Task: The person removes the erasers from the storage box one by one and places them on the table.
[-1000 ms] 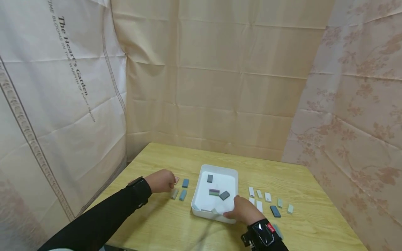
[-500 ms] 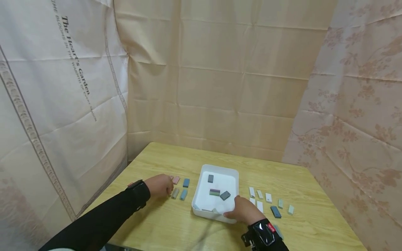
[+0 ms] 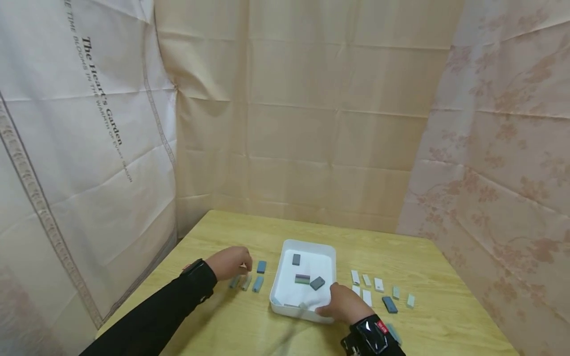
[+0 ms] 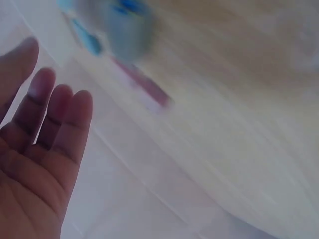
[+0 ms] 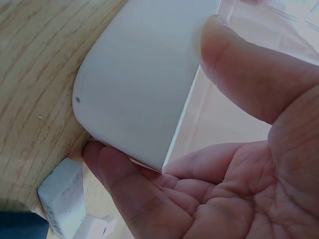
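Note:
My left hand (image 3: 230,263) hovers over the left group of small blocks. Its fingers are relaxed and slightly bent, and nothing shows in the palm in the left wrist view. Beneath and beside it lie a blue block (image 3: 261,267), another blue block (image 3: 258,284), a beige block (image 3: 246,282) and a grey-blue block (image 3: 234,282). A pink block (image 4: 144,84) appears blurred past the fingertips in the left wrist view; the hand hides it in the head view. My right hand (image 3: 343,304) grips the near right corner of a white plastic tray (image 5: 134,84), thumb over the rim.
Inside the tray lie several blocks, among them a dark grey block (image 3: 317,283) and a purple-and-green piece (image 3: 303,279). Right of it sit white blocks (image 3: 379,284), pale green blocks (image 3: 410,300) and a dark blue block (image 3: 389,304). Fabric curtains (image 3: 285,123) surround the wooden table (image 3: 213,326).
My left hand first drew back left, uncovering pink blocks, then moved right over them again, baring the grey-blue block. My right hand keeps hold of the tray. The head view tilted slightly.

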### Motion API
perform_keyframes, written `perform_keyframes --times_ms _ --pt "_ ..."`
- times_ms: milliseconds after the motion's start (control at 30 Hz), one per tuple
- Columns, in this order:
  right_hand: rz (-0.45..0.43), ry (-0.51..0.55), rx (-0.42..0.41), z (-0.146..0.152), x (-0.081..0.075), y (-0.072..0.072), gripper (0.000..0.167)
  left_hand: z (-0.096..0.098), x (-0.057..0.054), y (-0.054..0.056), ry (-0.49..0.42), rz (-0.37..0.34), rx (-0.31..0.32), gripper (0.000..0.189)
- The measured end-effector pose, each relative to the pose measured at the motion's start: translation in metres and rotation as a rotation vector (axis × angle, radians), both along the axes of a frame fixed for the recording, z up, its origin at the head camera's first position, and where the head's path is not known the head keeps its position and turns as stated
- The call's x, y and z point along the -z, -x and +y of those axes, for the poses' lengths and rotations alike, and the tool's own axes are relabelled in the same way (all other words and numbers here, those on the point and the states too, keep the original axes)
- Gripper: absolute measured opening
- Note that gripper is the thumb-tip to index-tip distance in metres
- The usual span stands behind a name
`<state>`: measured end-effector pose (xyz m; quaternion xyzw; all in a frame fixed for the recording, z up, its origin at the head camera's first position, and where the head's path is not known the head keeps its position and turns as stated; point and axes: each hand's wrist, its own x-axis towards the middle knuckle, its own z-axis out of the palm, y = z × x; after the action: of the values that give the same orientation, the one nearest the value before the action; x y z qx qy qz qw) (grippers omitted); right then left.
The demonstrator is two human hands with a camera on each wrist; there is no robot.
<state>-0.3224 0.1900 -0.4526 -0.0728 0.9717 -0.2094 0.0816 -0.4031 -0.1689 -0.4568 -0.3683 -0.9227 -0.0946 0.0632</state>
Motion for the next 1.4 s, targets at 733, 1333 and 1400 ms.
perform_keyframes --times_ms 733,1333,1400 --pt "0.007 0.04 -0.024 -0.005 0.003 -0.006 0.067 0.167 0.016 0.021 0.298 -0.137 -0.024 0.038" --pt "0.053 0.096 -0.041 0.006 -0.002 0.0 0.06 0.165 -0.003 0.016 0.298 0.022 -0.009 0.015" --pt "0.031 0.082 -0.023 0.006 0.001 0.0 0.064 0.162 -0.003 0.018 0.279 0.009 0.003 0.015"
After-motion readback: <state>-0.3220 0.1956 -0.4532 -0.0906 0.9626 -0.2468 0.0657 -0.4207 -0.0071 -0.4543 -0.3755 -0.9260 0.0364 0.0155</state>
